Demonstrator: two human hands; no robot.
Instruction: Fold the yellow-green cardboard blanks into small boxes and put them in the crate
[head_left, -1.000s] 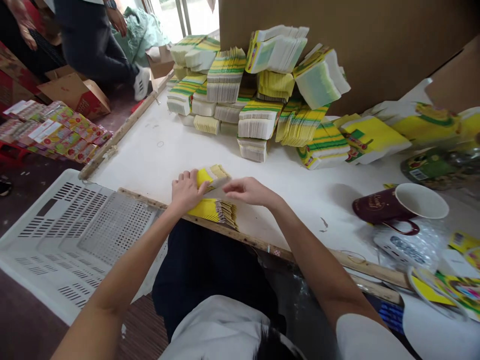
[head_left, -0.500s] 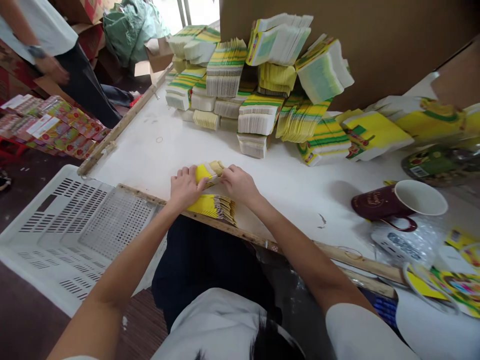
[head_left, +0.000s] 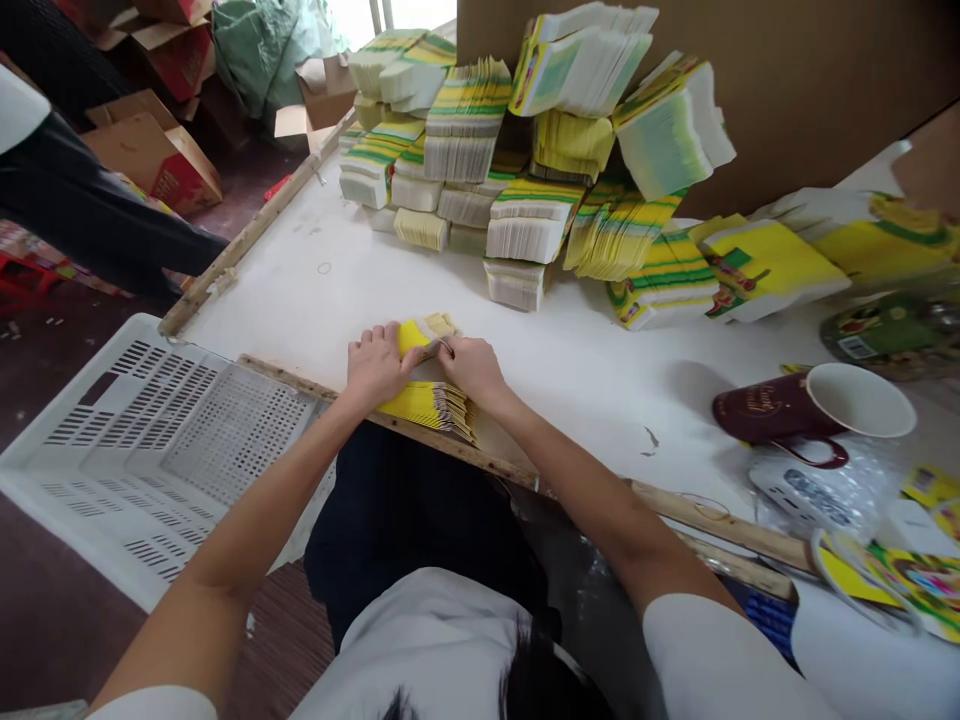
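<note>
Grip of the right hand (head_left: pixel 475 368) is pinched on the right end of a yellow bundle (head_left: pixel 412 337), held down on the counter (head_left: pixel 577 370) by the loosely spread left hand (head_left: pixel 377 366). Fanned yellow cards (head_left: pixel 421 402) are laid out nearer; stacks (head_left: pixel 466 115) are piled far side. Bundle is judged unfinished.

The white table (head_left: pixel 277 305) has wooden strips (head_left: pixel 259 222) along its left and near edges. A plain brown panel (head_left: pixel 795 90) stands upright behind it. From where I stand, bright light enters at the window (head_left: pixel 421 14) beyond the table's far left corner. The floor (head_left: pixel 247 172) is dark reddish brown, with small white scraps (head_left: pixel 250 626) scattered on it.
</note>
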